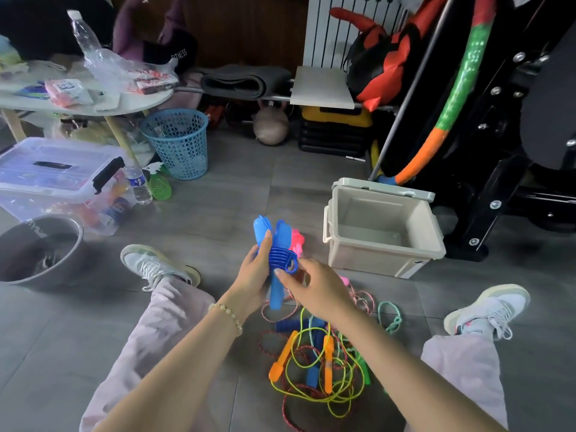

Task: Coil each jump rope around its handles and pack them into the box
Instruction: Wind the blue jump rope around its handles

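A blue jump rope (278,244) is held upright above the floor, its cord coiled in tight turns around its two blue handles. My left hand (254,272) grips the handles from the left. My right hand (314,285) pinches the end of the blue coil on the right. A pink jump rope (297,240) shows just behind the blue one. The beige box (431,232) stands open to the right, its inside bare. A tangled pile of jump ropes (324,360) with orange, blue and green handles lies on the floor between my legs.
A clear lidded storage bin (59,169), a water bottle (138,183) and a blue mesh basket (177,141) stand at the left. A grey bowl (40,247) sits near my left foot. Black gym equipment (505,135) rises behind the box.
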{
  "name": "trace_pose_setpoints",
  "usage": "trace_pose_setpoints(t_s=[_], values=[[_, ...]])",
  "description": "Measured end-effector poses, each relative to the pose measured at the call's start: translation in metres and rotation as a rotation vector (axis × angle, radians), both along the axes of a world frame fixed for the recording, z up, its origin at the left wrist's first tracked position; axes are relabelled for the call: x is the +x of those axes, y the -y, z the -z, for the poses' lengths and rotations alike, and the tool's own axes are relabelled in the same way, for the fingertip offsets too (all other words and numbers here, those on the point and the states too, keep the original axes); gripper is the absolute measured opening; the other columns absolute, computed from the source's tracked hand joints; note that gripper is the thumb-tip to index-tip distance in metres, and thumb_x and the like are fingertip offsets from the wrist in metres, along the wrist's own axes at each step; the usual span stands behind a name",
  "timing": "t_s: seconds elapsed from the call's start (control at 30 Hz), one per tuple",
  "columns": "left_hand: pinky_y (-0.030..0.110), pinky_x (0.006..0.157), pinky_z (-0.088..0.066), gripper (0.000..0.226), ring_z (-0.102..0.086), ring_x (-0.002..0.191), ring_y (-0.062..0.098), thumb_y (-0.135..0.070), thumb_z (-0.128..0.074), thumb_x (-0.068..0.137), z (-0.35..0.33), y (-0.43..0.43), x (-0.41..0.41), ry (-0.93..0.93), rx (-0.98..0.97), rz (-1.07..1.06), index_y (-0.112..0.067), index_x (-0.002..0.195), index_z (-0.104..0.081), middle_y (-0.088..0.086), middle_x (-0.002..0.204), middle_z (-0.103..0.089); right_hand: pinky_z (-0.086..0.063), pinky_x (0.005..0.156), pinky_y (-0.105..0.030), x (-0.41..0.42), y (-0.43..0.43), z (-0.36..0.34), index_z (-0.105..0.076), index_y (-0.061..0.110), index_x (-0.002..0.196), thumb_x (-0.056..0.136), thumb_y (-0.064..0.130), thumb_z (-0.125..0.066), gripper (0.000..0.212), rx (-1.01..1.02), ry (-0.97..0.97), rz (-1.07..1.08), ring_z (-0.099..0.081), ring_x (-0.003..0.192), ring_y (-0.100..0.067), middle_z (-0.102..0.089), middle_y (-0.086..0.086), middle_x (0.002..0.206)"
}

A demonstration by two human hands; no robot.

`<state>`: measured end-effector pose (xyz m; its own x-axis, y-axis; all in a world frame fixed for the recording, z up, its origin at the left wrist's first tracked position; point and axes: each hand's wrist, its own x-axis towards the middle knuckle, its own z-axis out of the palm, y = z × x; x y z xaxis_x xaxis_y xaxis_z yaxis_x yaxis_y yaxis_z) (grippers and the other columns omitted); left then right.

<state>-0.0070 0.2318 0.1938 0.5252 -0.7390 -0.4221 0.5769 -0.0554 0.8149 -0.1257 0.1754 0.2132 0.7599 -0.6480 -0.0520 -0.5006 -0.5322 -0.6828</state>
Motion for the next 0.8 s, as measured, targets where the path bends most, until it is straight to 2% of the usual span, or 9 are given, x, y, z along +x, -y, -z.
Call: trace_pose_setpoints(t_s=[0.07, 0.13, 0.23, 0.3, 0.37, 0.5, 0.6, 0.67, 0.8], values=[[0.029, 0.056, -0.052, 0.055, -0.059, 0.064, 0.021, -0.046, -0.047, 0.094, 0.012, 0.011, 0.018, 0.020, 0.049, -0.030, 0.002, 0.121, -0.051, 0.013, 0.083, -0.062, -0.042, 0.066, -0.032, 0.010, 0.021, 0.008, -0.052, 0.016, 0.093, 0.079, 0.065, -0.054, 0.051, 0.251, -0.040, 0.059, -0.056, 0.075, -0.016, -0.061, 0.002, 0.085], [0.024, 0.050, -0.051, 0.052, -0.060, 0.062, 0.018, -0.042, -0.052, 0.093, 0.026, 0.026, 0.036, 0.054, 0.086, -0.048, 0.002, 0.120, -0.051, 0.011, 0.082, -0.063, -0.043, 0.074, -0.027, 0.022, 0.042, 0.018, -0.046, 0.023, 0.114, 0.074, 0.067, -0.059, 0.061, 0.443, -0.019, 0.111, -0.058, 0.095, -0.013, -0.061, 0.006, 0.103], [0.021, 0.051, -0.052, 0.040, -0.063, 0.061, 0.014, -0.035, -0.057, 0.092, 0.049, 0.051, 0.060, 0.041, 0.107, -0.059, 0.000, 0.112, -0.055, 0.010, 0.083, -0.065, -0.048, 0.076, -0.025, 0.048, 0.061, 0.046, -0.044, 0.024, 0.113, 0.080, 0.049, -0.067, 0.048, 0.620, 0.033, 0.129, -0.059, 0.094, -0.008, -0.061, 0.011, 0.107], [0.024, 0.055, -0.055, 0.033, -0.066, 0.061, 0.016, -0.033, -0.061, 0.091, 0.068, 0.070, 0.075, 0.012, 0.137, -0.075, -0.002, 0.103, -0.058, 0.010, 0.082, -0.067, -0.053, 0.083, -0.033, 0.070, 0.070, 0.079, -0.052, 0.019, 0.110, 0.078, 0.039, -0.073, 0.044, 0.624, 0.040, 0.176, -0.063, 0.089, -0.008, -0.067, 0.004, 0.106], [0.028, 0.062, -0.057, 0.038, -0.067, 0.066, 0.021, -0.033, -0.063, 0.089, 0.092, 0.086, 0.090, 0.020, 0.180, -0.069, 0.000, 0.107, -0.058, 0.012, 0.086, -0.067, -0.055, 0.085, -0.037, 0.089, 0.081, 0.113, -0.064, 0.014, 0.102, 0.075, 0.033, -0.077, 0.036, 0.644, 0.061, 0.205, -0.067, 0.084, -0.014, -0.072, -0.002, 0.096], [0.037, 0.078, -0.055, 0.048, -0.065, 0.082, 0.025, -0.031, -0.065, 0.088, 0.145, 0.114, 0.121, 0.019, 0.232, -0.094, 0.002, 0.119, -0.051, 0.016, 0.102, -0.065, -0.046, 0.064, -0.031, 0.118, 0.111, 0.176, -0.072, 0.008, 0.084, 0.076, 0.026, -0.076, 0.021, 0.658, 0.054, 0.258, -0.056, 0.065, -0.015, -0.072, -0.010, 0.078], [0.032, 0.086, -0.050, 0.048, -0.062, 0.098, 0.020, -0.039, -0.060, 0.090, 0.188, 0.129, 0.142, 0.036, 0.266, -0.032, -0.007, 0.124, -0.051, 0.012, 0.119, -0.064, -0.040, 0.060, -0.025, 0.135, 0.130, 0.222, -0.071, 0.000, 0.085, 0.078, 0.021, -0.075, 0.023, 0.668, 0.063, 0.360, -0.048, 0.065, -0.012, -0.068, -0.014, 0.075], [0.026, 0.083, -0.046, 0.043, -0.057, 0.103, 0.015, -0.042, -0.055, 0.092, 0.217, 0.129, 0.151, 0.125, 0.370, -0.010, -0.012, 0.123, -0.052, 0.005, 0.121, -0.063, -0.039, 0.057, -0.024, 0.147, 0.144, 0.250, -0.070, 0.000, 0.080, 0.079, 0.022, -0.074, 0.022, 0.621, 0.042, 0.434, -0.046, 0.062, -0.011, -0.062, -0.007, 0.066], [0.010, 0.062, -0.044, 0.038, -0.056, 0.090, 0.015, -0.031, -0.059, 0.092, 0.267, 0.106, 0.166, 0.425, 0.608, 0.016, -0.008, 0.122, -0.054, 0.004, 0.111, -0.061, -0.031, 0.044, -0.016, 0.173, 0.177, 0.299, -0.057, 0.013, 0.054, 0.082, 0.028, -0.070, 0.034, 0.462, -0.098, 0.442, -0.039, 0.049, -0.012, -0.044, 0.005, 0.047]])
